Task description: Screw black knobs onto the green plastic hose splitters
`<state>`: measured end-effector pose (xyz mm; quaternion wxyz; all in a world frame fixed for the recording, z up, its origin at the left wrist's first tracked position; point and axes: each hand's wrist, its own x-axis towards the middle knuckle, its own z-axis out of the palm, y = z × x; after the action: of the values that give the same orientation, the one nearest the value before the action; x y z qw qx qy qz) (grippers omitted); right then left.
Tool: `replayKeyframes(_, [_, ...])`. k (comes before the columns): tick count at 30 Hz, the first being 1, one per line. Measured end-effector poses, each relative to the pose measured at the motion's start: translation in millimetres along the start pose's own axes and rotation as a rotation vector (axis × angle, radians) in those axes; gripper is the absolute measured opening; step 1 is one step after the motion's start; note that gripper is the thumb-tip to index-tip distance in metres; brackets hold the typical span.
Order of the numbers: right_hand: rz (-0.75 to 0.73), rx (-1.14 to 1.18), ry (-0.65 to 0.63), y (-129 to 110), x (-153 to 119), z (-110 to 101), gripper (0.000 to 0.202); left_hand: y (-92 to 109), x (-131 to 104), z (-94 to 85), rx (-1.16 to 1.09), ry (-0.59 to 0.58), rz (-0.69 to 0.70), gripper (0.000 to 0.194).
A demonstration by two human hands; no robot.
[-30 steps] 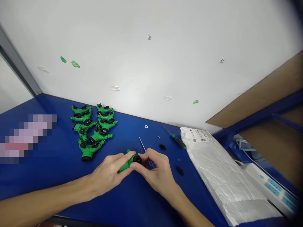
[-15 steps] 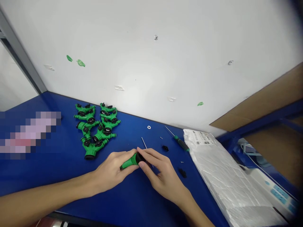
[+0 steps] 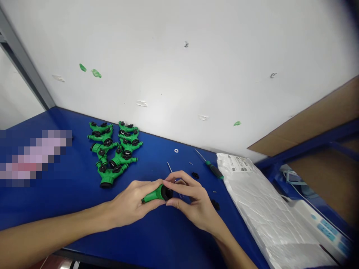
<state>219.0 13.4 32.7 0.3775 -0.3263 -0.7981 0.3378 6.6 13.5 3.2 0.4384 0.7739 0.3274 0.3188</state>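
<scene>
My left hand (image 3: 137, 201) is wrapped round a green connector (image 3: 153, 194) whose black ring end (image 3: 167, 192) faces right. The thumb and fingers of my right hand (image 3: 193, 198) pinch the rim of that black ring, and its round opening now shows. Behind my right hand lies a thin metal rod (image 3: 169, 167), partly hidden by the fingers. To the left, several green Y-shaped connectors (image 3: 112, 175) with black valves lie grouped on the blue table (image 3: 151, 239). Small black parts (image 3: 195, 175) and tiny screws (image 3: 191, 163) rest right of my hands.
A green-handled screwdriver (image 3: 214, 170) lies beside a white padded package (image 3: 260, 209) on the right. A white washer (image 3: 176, 150) is near the white wall (image 3: 168, 74). Farther right stands a power strip (image 3: 316, 224); a blurred patch covers the far left.
My right hand's fingers have lifted and arched, uncovering the opening of the black ring. The connector has turned slightly, while my left hand still holds it in nearly the same place.
</scene>
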Motion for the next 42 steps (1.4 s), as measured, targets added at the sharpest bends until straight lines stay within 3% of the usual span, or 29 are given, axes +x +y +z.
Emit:
replayKeyframes(4, [0.039, 0.074, 0.109, 6.0, 0.3, 10.6, 0.027, -4.4, -3.8, 2.9, 0.029, 0.03, 0.037, 0.038])
replayKeyframes(7, [0.081, 0.056, 0.206, 8.2, -0.5, 19.2, 0.036, -8.0, -6.1, 6.6, 0.065, 0.056, 0.07, 0.041])
replayKeyframes(13, [0.124, -0.067, 0.042, -0.3, -3.3, 8.1, 0.069, -9.3, 0.1, 5.6, 0.107, 0.169, 0.133, 0.043])
replayKeyframes(16, [0.063, -0.011, 0.03, -0.3, -3.7, 3.7, 0.049, -7.3, 1.3, 3.5, 0.138, 0.162, 0.108, 0.04])
replayKeyframes(20, [-0.021, -0.106, 0.115, 5.4, -3.0, 8.0, 0.015, -7.8, -2.5, 6.4, 0.2, 0.112, 0.078, 0.041])
replayKeyframes(22, [0.025, -0.173, 0.128, 5.6, -2.6, 7.5, 0.022, -9.4, -3.9, 8.4, 0.233, 0.113, 0.079, 0.043])
replayKeyframes(27, [0.054, -0.181, -0.057, -0.1, -2.3, -4.1, 0.027, -11.4, -1.9, 6.2, 0.221, 0.097, 0.058, 0.039])
replayKeyframes(29, [0.033, -0.239, -0.029, -0.7, -3.1, -7.3, 0.019, -11.1, -0.3, 3.2, 0.228, 0.135, 0.077, 0.039])
replayKeyframes(31, [0.018, -0.282, 0.049, -0.9, -3.7, -9.0, 0.033, -10.8, 0.9, 0.6, 0.244, 0.177, 0.1, 0.04])
replayKeyframes(33, [0.017, -0.238, 0.07, -1.6, -3.6, -9.8, 0.018, -10.7, 1.4, -0.6, 0.258, 0.181, 0.11, 0.041])
replayKeyframes(34, [0.011, -0.201, 0.041, -2.0, -3.3, -9.8, 0.012, -10.8, 1.3, -0.6, 0.263, 0.165, 0.112, 0.041])
replayKeyframes(37, [-0.053, -0.166, -0.081, -1.4, -2.6, -6.3, 0.027, -11.7, -0.4, 1.9, 0.297, 0.095, 0.112, 0.04])
replayKeyframes(40, [-0.083, -0.305, -0.02, 1.6, -3.2, 1.1, 0.013, -12.3, -2.4, 4.8, 0.376, 0.074, 0.135, 0.043])
replayKeyframes(42, [-0.068, -0.445, 0.023, 2.1, -3.8, 4.5, 0.021, -12.0, -2.9, 5.3, 0.413, 0.076, 0.152, 0.044])
